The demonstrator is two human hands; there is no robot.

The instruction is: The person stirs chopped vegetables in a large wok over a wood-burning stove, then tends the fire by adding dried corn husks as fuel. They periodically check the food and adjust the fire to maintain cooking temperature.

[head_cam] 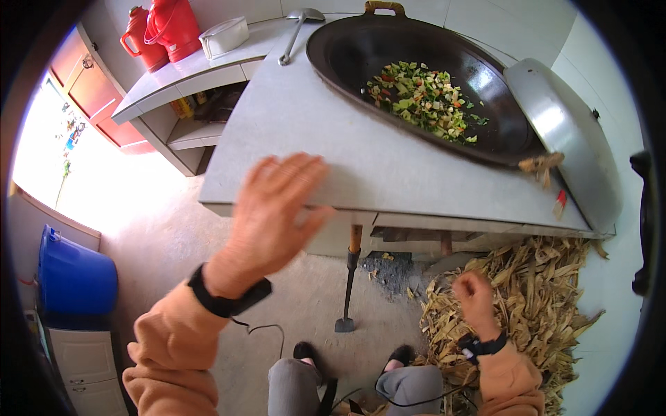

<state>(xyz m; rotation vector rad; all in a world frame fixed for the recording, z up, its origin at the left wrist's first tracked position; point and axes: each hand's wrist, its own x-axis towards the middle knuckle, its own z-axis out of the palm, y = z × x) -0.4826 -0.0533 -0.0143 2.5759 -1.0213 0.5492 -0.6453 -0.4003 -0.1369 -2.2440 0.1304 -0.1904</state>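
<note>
My left hand (276, 216) is held over the front edge of the grey countertop (281, 119), palm down, thumb spread and nothing in it. Lower right, my right hand (474, 300) is curled into a loose fist above dry corn husks (541, 291); nothing shows in it. Set into the counter is a large dark wok (341, 54) with chopped vegetables (424, 104) in green, white and orange. A domed metal lid (572, 140) leans by its right rim. Leaning below the counter edge is a fire tool (349, 286) with a wooden grip and flat metal blade.
A metal wok spatula (295, 39) lies left of the wok. Two red vessels (171, 31) and a white container (226, 37) stand on the side counter. Ash (393, 273) lies below the stove opening. A small red object (560, 200) is near the lid; a blue bucket (78, 281) stands left.
</note>
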